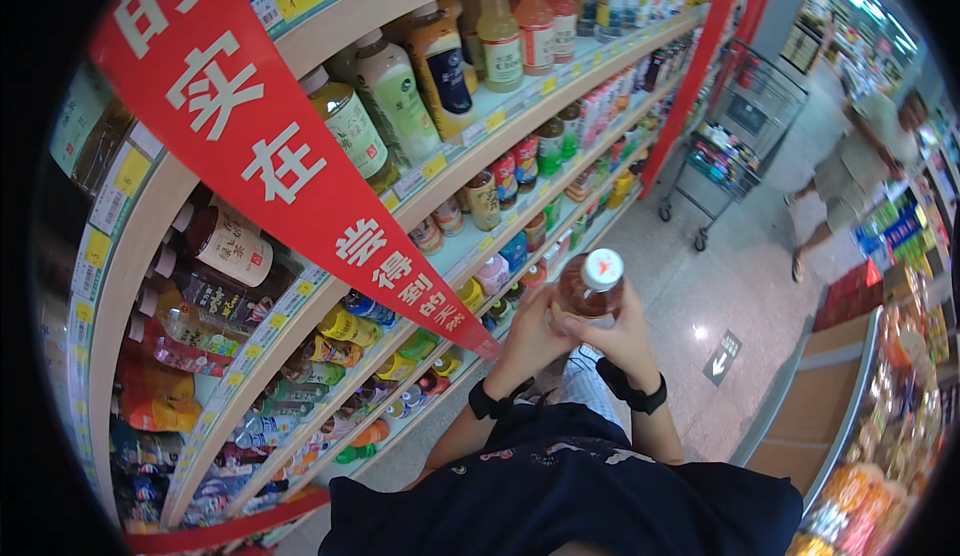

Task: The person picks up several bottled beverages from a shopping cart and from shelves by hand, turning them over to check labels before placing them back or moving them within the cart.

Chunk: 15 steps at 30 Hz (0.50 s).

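Note:
In front of my body I hold a drink bottle (585,294) upright between both hands. It has a white cap with a red mark, and brownish liquid shows below the neck. My left hand (540,324) wraps round its left side, and my right hand (618,326) closes on its right side, with the thumbs meeting at the near side. The hands cover most of the lower bottle and its label. Black bands circle both wrists.
Shelves (480,146) of bottled drinks run along my left, crossed by a red banner (300,156) with white lettering. A shopping cart (735,126) with goods stands ahead on the right, near a person (860,156). At the lower right is a bin (810,406) beside packaged goods.

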Each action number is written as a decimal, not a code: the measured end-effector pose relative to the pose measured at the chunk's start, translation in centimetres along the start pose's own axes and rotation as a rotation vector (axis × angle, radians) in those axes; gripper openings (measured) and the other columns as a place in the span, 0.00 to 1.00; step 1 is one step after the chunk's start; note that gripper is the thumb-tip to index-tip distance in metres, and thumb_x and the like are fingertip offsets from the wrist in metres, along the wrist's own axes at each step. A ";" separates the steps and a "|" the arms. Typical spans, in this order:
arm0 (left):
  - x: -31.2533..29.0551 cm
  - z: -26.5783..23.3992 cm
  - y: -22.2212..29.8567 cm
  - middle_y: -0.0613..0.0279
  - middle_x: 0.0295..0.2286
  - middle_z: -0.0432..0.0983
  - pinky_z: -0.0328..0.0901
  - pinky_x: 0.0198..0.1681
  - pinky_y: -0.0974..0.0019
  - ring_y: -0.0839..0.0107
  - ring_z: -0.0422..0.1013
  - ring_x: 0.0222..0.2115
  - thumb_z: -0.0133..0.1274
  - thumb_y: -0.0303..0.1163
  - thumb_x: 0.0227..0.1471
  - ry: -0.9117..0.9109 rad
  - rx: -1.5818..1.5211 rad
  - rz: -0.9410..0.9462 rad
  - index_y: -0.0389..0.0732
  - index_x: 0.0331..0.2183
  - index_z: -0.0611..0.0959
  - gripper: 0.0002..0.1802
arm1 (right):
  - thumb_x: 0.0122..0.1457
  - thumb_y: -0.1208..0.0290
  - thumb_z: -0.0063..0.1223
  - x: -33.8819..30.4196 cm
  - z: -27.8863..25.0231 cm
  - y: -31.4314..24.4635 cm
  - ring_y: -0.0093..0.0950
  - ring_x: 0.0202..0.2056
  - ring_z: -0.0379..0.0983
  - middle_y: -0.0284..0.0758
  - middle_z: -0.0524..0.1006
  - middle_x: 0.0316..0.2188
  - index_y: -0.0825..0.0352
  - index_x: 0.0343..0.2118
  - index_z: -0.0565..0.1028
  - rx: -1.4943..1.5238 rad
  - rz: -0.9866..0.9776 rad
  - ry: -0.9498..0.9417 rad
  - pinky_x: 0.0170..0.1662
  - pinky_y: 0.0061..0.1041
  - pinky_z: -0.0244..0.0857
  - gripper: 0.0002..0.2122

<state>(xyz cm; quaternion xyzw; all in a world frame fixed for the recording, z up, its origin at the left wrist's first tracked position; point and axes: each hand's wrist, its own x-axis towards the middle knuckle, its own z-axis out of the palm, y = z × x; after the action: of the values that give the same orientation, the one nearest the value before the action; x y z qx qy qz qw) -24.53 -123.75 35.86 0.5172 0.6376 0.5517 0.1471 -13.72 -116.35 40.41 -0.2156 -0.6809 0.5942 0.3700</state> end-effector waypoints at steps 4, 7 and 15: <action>3.3 0.0 -3.4 0.55 0.33 0.67 0.59 0.38 0.66 0.60 0.63 0.36 0.55 0.26 0.29 0.261 -0.032 -0.081 0.38 0.36 0.70 0.23 | 0.28 0.72 0.59 6.9 1.1 2.5 0.33 0.42 0.60 0.40 0.63 0.37 0.70 0.38 0.63 -0.169 -0.309 -0.307 0.44 0.26 0.54 0.28; 3.8 -1.1 -6.5 0.54 0.34 0.66 0.57 0.40 0.65 0.59 0.62 0.37 0.52 0.23 0.28 0.512 0.071 -0.115 0.37 0.35 0.70 0.23 | 0.28 0.72 0.59 9.2 2.5 4.9 0.37 0.44 0.55 0.41 0.58 0.39 0.67 0.39 0.63 -0.251 -0.366 -0.468 0.46 0.28 0.51 0.29; 4.3 -0.6 -13.0 0.53 0.37 0.64 0.57 0.42 0.64 0.59 0.61 0.40 0.49 0.23 0.33 0.850 0.384 -0.237 0.35 0.39 0.66 0.24 | 0.33 0.73 0.57 13.7 4.7 9.1 0.40 0.38 0.62 0.42 0.62 0.36 0.68 0.41 0.60 -0.171 -0.371 -0.683 0.40 0.28 0.57 0.28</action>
<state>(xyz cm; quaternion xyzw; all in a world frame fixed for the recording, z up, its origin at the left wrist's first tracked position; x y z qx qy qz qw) -33.22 -118.65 26.61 0.1875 0.7863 0.5657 -0.1629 -27.28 -107.48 34.90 0.0910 -0.8392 0.4958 0.2042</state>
